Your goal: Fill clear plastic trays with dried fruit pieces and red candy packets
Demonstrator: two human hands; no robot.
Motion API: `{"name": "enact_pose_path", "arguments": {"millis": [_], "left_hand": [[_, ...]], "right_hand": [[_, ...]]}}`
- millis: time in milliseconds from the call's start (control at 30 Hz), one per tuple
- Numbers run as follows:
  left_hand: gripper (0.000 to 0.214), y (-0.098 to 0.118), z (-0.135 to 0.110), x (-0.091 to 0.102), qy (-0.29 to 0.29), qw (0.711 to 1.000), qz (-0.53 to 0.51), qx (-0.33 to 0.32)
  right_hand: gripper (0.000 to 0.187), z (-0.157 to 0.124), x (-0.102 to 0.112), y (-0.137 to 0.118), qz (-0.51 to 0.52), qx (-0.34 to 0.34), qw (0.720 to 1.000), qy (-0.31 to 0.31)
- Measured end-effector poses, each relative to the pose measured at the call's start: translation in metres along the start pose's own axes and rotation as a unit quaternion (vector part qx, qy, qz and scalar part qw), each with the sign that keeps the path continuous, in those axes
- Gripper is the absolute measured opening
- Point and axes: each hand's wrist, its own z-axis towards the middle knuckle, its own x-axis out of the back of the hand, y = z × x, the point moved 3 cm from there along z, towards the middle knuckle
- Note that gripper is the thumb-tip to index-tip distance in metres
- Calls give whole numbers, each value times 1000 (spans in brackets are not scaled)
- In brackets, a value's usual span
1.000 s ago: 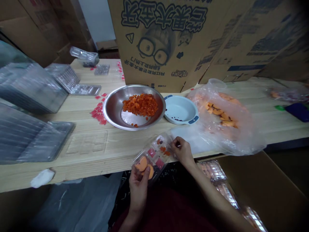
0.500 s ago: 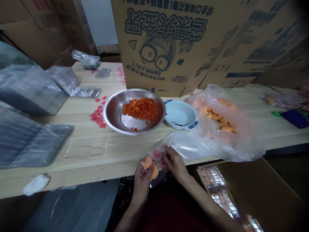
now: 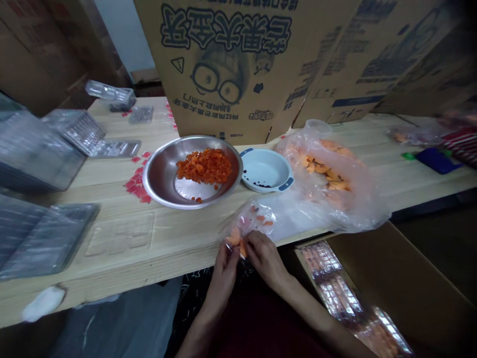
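Two hands hold one clear pack (image 3: 248, 223). Left: your left hand (image 3: 224, 258) pinches its near end, grip nearly closed. Middle: pack at the table's (image 3: 182, 238) front edge, orange pieces showing; uneven pulling could spill them. Right: your right hand (image 3: 263, 256) pinches alongside, fingers bunched. Carton (image 3: 283, 69) behind: inverted lettering, 芒果大金牙.

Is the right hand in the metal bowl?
No, the right hand touches the clear package beside the left hand, outside the metal bowl.
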Motion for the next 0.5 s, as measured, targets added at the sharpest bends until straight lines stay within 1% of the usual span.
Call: {"name": "enact_pose_path", "arguments": {"millis": [67,100,133,200,233,300,333,367,400,433,467,500], "left_hand": [[39,7,-3,11,-3,998,59,-24],[38,9,-4,14,-9,997,64,-30],[38,10,-4,16,-21,998,48,-24],[41,9,-2,14,-54,998,-12,8],[42,8,-2,11,-58,997,-40,24],[42,7,-2,8,-38,997,-59,42],[42,7,-3,7,-21,997,-50,46],[44,8,-5,6,-2,998,-36,53],[46,10,-8,5,13,998,-19,61],[48,12,-11,4,22,997,2,71],[50,14,-14,3,27,996,24,79],[50,17,-16,1,27,995,42,82]], "right_hand": [[20,0,3,-3,17,-2,1000,3],[20,0,4,-6,32,6,999,1],[20,-1,3,-10,56,16,998,-6],[18,-4,0,-21,117,28,992,-34],[18,-6,0,-26,147,29,987,-51],[15,-10,2,-33,180,20,980,-77],[7,-13,5,-35,177,12,981,-82],[17,-16,10,-35,163,6,983,-83],[50,-20,14,-34,141,-1,986,-86],[87,-23,19,-33,113,-4,989,-93],[116,-26,22,-32,84,-7,991,-100],[128,-28,25,-31,55,-11,993,-106]]}}
